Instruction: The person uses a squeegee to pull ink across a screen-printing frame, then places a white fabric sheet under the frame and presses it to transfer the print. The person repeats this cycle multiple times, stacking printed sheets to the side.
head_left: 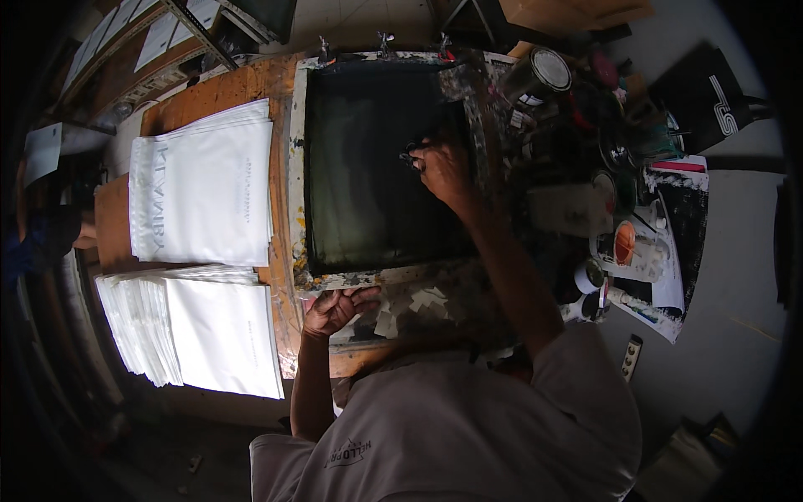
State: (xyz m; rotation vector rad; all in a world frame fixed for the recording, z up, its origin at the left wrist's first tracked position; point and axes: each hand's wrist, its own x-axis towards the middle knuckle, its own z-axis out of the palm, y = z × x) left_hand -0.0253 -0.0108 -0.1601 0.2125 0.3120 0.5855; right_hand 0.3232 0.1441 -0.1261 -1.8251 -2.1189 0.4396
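A screen printing frame (298, 180) with dark, ink-stained mesh (360, 192) lies in front of me. Over the right part of the mesh, my right hand (443, 174) is closed around a small dark crumpled thing (408, 156); its kind is too dark to make out. My left hand (335, 311) is at the near edge of the frame, palm turned up, with its curled fingers against the underside of the near bar. Below that bar, several pale scraps of paper or tape (428, 299) show on a dark board.
Two stacks of white printed bags (201, 188) (222, 330) lie on the wooden table (280, 92) at left. Clamps (385, 43) line the frame's far side. Cans (549, 70), an orange-stained cup (625, 243) and other supplies crowd the right. Another person's arm (86, 230) shows far left.
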